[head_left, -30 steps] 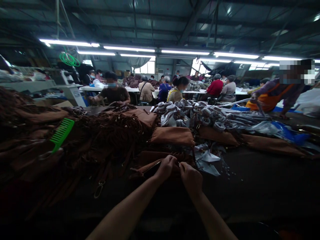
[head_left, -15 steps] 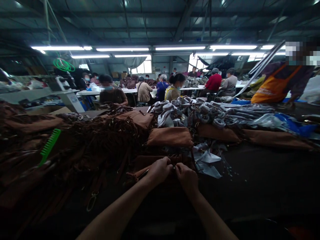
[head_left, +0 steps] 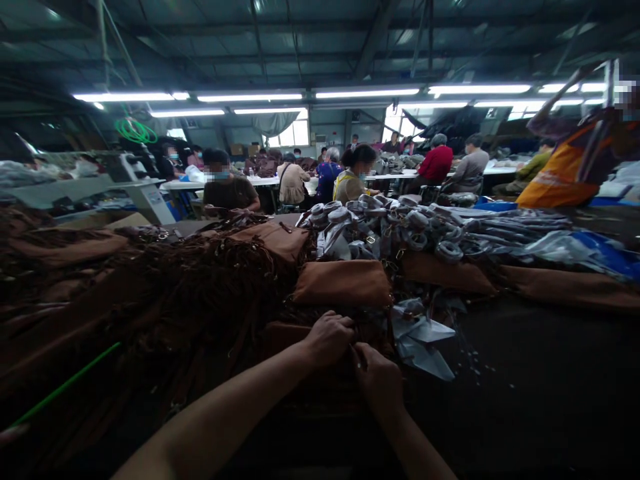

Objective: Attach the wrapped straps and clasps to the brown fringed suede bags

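In the head view a brown bag (head_left: 285, 337) with dark fringe lies on the dark table directly before me. My left hand (head_left: 330, 339) is closed on its upper part, fingers curled over and knuckles up. Close beside it, my right hand (head_left: 377, 373) pinches the bag lower down, thumb and forefinger together. What exactly is between the fingertips is dark and hidden. Just behind my hands sits another brown bag (head_left: 343, 283), lying flat. Crumpled translucent plastic wrapping (head_left: 423, 333) lies to the right of my hands.
Fringed brown bags (head_left: 220, 267) are heaped on the left. A co-worker's hand (head_left: 13, 435) holds a green comb (head_left: 70, 383) at the left edge. Wrapped coiled straps (head_left: 350, 223) are piled behind, with more brown bags (head_left: 445, 272) at right. A person in an orange apron (head_left: 560, 177) stands far right.
My left hand has rolled over the bag, and my right hand has shifted slightly lower and right. The co-worker's green comb moved down left and turned edge-on. The orange-aproned person raised an arm.
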Demonstrator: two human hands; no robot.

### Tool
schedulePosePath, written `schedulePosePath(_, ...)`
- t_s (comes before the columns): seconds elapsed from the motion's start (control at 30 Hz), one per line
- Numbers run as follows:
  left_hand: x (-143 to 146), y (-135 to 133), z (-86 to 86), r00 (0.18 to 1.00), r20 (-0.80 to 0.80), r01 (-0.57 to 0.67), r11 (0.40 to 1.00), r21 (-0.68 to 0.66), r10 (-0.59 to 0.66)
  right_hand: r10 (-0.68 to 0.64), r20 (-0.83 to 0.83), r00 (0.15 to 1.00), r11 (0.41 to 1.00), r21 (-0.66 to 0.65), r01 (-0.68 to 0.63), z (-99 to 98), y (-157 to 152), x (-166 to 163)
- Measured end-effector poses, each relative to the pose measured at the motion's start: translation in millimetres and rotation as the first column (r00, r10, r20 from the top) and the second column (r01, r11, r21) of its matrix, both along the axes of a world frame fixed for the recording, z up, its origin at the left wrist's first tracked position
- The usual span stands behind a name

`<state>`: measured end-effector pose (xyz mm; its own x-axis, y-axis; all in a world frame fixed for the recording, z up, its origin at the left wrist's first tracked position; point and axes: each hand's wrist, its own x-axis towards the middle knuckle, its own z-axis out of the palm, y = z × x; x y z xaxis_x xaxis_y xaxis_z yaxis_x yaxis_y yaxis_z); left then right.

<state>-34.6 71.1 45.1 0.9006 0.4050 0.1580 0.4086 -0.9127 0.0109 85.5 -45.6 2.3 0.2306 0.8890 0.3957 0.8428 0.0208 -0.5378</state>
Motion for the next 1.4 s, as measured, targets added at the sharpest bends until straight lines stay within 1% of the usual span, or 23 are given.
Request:
schedulePosePath(0.07,-5,-7,-0.3,1.0,0.009,0.016,1.0,-0.015,-0.016,0.01,0.009,1.0,1.0,-0.01,-0.01,0.7,1,0)
schedulePosePath(0.2,-3,-7,-0.5,0.996,-0.084,0.03,0.998,-0.064,-0.036,0.014,0.023,1.0,1.0,-0.003,-0.014,1.6,3,0)
schedulePosePath(0.27,2,-4,2.0,0.993,-0.115,-0.035,0.997,-0.064,0.027,0.009,0.031,0.999,1.0,0.002,-0.01,1.5,2,0)
schedulePosePath(0.37,8,7,12.2,0.977,-0.154,-0.16,0.983,-0.091,0.145,0.003,0.033,0.999,1.0,-0.014,-0.002,1.6,1,0)
schedulePosePath(0.43,10,19,20.5,0.981,-0.15,-0.149,0.977,-0.152,0.127,0.001,0.03,1.0,1.0,-0.024,0.0,1.6,1,0)
schedulePosePath(0.5,12,37,26.2,0.992,-0.104,-0.102,0.952,-0.289,0.074,-0.001,0.023,1.0,1.0,-0.023,0.002,0.7,1,1)
schedulePosePath(0.53,12,47,27.4,0.995,-0.063,-0.09,0.919,-0.384,0.071,-0.002,0.022,1.0,1.0,-0.021,0.003,0.0,2,1)
schedulePosePath(0.63,18,79,25.1,0.986,0.093,-0.046,0.771,-0.635,0.135,-0.008,0.033,0.999,1.0,-0.008,0.008,-2.5,2,1)
schedulePosePath(0.7,24,97,22.6,0.96,0.192,0.002,0.683,-0.73,0.202,-0.012,0.048,0.999,1.0,0.001,0.012,-3.2,2,1)
schedulePosePath(0.77,30,109,23.6,0.933,0.251,0.064,0.569,-0.82,0.257,-0.021,0.067,0.997,1.0,0.008,0.021,-3.2,3,1)
schedulePosePath(0.83,32,116,30.1,0.919,0.28,0.135,0.447,-0.884,0.276,-0.026,0.089,0.996,1.0,0.012,0.026,-3.3,3,1)
schedulePosePath(0.97,21,121,54.3,0.917,0.322,0.249,0.293,-0.923,0.234,-0.025,0.119,0.993,0.999,0.037,0.021,-6.3,3,1)
schedulePosePath(1.03,13,119,62.7,0.927,0.303,0.259,0.206,-0.944,0.223,-0.029,0.126,0.992,0.999,0.042,0.024,-8.5,4,2)
schedulePosePath(1.07,9,116,63.8,0.938,0.27,0.232,0.184,-0.955,0.216,-0.029,0.128,0.991,0.999,0.042,0.024,-9.3,4,2)
schedulePosePath(1.1,5,112,62.7,0.949,0.225,0.183,0.198,-0.963,0.219,-0.032,0.13,0.991,0.999,0.043,0.026,-9.8,4,2)
schedulePosePath(1.13,2,105,59.3,0.958,0.181,0.121,0.257,-0.959,0.222,-0.034,0.129,0.991,0.999,0.045,0.028,-9.9,4,2)
schedulePosePath(1.17,-2,97,54.3,0.965,0.15,0.067,0.349,-0.935,0.215,-0.032,0.126,0.992,0.999,0.045,0.026,-9.6,4,2)
schedulePosePath(1.2,-6,87,48.1,0.973,0.135,0.032,0.465,-0.885,0.19,-0.03,0.121,0.992,0.999,0.043,0.025,-8.8,4,2)
schedulePosePath(1.27,-15,64,35.4,0.988,0.131,0.038,0.707,-0.707,0.078,-0.027,0.109,0.994,0.999,0.027,0.024,-6.1,3,2)
schedulePosePath(1.3,-20,52,30.0,0.993,0.122,0.066,0.795,-0.603,0.01,-0.026,0.103,0.994,0.999,0.022,0.024,-4.5,3,2)
schedulePosePath(1.33,-25,41,25.6,0.993,0.107,0.089,0.856,-0.509,-0.04,-0.022,0.098,0.995,1.0,0.017,0.02,-2.9,2,2)
schedulePosePath(1.37,-29,31,22.3,0.994,0.094,0.094,0.897,-0.433,-0.059,-0.019,0.095,0.995,1.0,0.016,0.018,-1.4,2,1)
schedulePosePath(1.4,-33,21,19.8,0.995,0.086,0.081,0.923,-0.375,-0.053,-0.016,0.093,0.996,1.0,0.016,0.014,-0.4,2,1)
